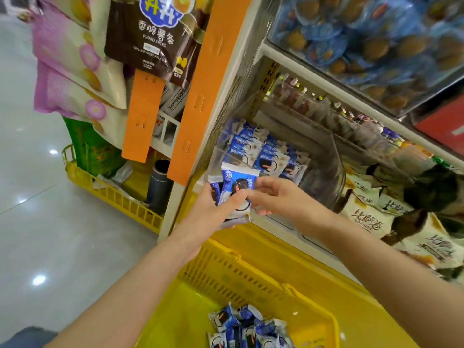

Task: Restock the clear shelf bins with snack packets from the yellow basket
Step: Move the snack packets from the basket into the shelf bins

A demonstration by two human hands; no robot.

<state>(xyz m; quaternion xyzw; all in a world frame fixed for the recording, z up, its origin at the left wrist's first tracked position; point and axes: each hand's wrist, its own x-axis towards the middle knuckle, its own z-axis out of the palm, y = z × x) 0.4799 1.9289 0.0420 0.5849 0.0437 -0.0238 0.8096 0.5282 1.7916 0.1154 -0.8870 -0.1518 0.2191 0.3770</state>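
Left hand (218,207) is gripping several blue cookie packets (239,177); right hand (276,197) is pinching one with its fingertips. Hanging brown bag (148,38) is displaying "POTATO STICKS".

A bunch of blue-and-white snack packets (237,187) is standing upright in the left hand (218,209), the right hand (273,197) pinching it, just before the clear shelf bin (326,177) where stacked packets (266,151) are lying. Loose packets (248,327) are lying heaped in the yellow basket (313,267) below.

place: shop — probably a snack aisle | proof: stocked shelves (313,77), hanging packets (148,43)
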